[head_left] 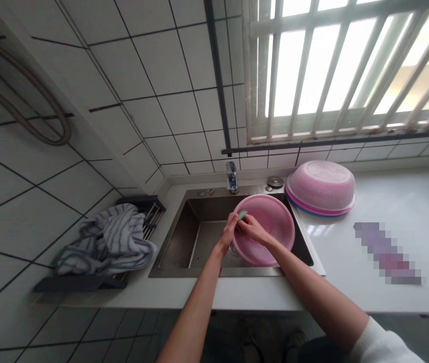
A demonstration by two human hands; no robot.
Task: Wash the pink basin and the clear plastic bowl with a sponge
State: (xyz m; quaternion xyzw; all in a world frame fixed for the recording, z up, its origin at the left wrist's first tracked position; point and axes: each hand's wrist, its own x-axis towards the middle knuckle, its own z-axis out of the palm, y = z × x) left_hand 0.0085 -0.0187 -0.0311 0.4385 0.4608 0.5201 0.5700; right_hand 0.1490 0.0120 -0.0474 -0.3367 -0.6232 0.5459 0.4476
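A pink plastic colander (271, 227) stands tilted over the steel sink (184, 237), its open side facing me. My left hand (229, 228) grips its left rim. My right hand (251, 228) is closed on a small greenish sponge (242, 215) pressed against the colander's inside near the rim. Both forearms reach in from the bottom of the view.
A tap (231, 176) stands behind the sink. An upturned pink colander on a blue-rimmed basin (322, 187) sits on the white counter (388, 201) at the right. A striped cloth (108, 239) lies on a dark rack (86, 282) left of the sink. Barred window above.
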